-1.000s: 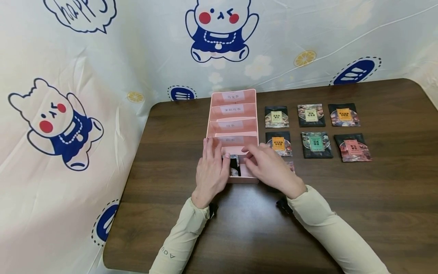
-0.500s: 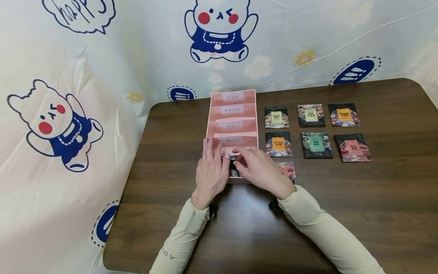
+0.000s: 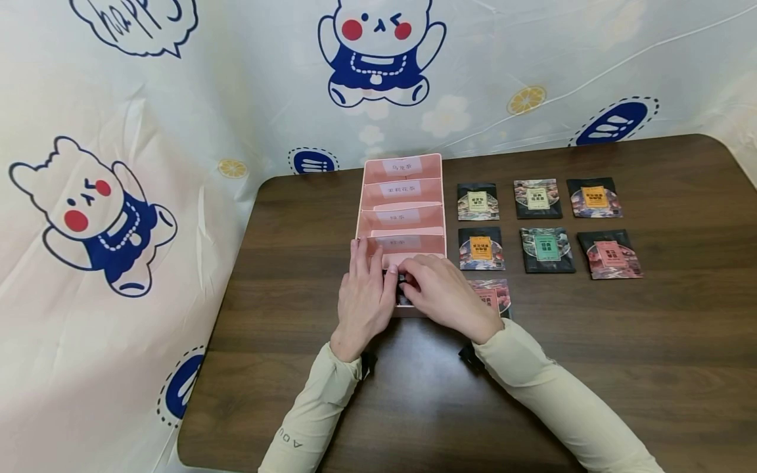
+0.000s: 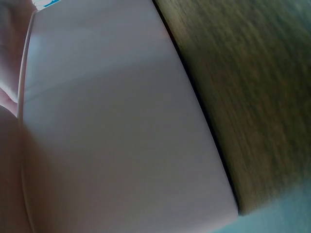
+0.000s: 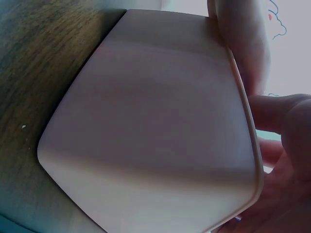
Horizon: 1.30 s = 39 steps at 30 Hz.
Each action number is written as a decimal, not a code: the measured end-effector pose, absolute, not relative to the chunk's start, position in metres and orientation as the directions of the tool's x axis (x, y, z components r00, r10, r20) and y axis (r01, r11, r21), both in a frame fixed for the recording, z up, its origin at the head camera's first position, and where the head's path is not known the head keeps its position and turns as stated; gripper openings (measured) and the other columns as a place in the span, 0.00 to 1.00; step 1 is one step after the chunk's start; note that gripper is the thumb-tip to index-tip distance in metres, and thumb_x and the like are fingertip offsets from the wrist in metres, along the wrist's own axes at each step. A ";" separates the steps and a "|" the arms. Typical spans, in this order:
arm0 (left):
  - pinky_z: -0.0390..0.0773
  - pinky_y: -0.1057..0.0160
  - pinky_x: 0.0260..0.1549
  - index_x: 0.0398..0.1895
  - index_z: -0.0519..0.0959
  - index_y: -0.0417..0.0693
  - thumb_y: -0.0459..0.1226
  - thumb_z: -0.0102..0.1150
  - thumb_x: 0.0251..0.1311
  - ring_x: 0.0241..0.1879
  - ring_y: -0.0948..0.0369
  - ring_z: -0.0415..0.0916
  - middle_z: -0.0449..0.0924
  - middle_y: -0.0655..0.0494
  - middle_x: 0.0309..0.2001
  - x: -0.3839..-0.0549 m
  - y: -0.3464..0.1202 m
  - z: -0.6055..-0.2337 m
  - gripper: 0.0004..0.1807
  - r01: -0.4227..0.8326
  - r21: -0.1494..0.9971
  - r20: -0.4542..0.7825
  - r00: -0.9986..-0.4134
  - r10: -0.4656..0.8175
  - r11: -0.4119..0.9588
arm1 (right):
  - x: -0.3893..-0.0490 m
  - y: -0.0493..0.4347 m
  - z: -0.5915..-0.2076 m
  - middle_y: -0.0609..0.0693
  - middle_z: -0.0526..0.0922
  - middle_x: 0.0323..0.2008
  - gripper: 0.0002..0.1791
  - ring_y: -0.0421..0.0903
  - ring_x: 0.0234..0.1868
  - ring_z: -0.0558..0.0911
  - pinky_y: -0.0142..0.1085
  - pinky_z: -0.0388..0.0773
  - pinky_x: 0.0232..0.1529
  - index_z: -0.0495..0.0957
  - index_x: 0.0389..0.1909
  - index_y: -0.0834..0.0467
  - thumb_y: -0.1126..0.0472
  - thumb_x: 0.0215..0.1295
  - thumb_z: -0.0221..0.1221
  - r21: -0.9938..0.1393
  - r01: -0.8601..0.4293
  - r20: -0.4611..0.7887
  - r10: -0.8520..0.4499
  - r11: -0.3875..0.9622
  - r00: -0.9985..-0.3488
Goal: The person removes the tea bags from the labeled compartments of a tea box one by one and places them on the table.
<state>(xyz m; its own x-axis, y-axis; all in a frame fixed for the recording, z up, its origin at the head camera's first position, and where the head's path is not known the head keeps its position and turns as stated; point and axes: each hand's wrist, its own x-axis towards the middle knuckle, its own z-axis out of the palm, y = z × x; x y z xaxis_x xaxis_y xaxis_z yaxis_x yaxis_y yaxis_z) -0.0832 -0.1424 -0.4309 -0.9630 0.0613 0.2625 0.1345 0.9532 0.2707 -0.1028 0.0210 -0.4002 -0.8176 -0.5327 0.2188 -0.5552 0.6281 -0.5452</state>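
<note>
A long pink box (image 3: 445,223) with labelled compartments stands on the table. My left hand (image 3: 365,295) lies along its left rim, fingers straight and thumb over the front compartment. Inside that compartment, a dark tea sachet (image 3: 403,280) shows as a small patch between the hands. Bent fingers and thumb of my right hand (image 3: 446,289) pinch at this sachet, covering most of it. In the left wrist view the pink side wall of the box (image 4: 112,107) fills the picture. The right wrist view shows the front wall (image 5: 150,107), with fingers over its rim.
Right of the box, several flat tea sachets (image 3: 547,250) lie in rows on the dark wooden table (image 3: 591,368). A red-labelled sachet (image 3: 497,292) is partly behind the right hand. A printed cloth (image 3: 266,79) hangs behind and left of the table.
My right hand has moved left over the front compartment, down to the dark sachet, uncovering more of the red-labelled sachet beside the box. The left hand has stayed in place.
</note>
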 end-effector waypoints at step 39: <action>0.74 0.39 0.48 0.66 0.68 0.44 0.53 0.28 0.73 0.76 0.49 0.47 0.55 0.42 0.74 -0.083 -0.141 -0.430 0.31 0.117 0.290 0.249 -0.968 0.044 0.950 | -0.110 0.047 -0.394 0.51 0.82 0.37 0.07 0.49 0.39 0.75 0.42 0.72 0.42 0.82 0.37 0.60 0.64 0.62 0.57 -0.615 -0.451 0.167 -0.452 0.647 -0.876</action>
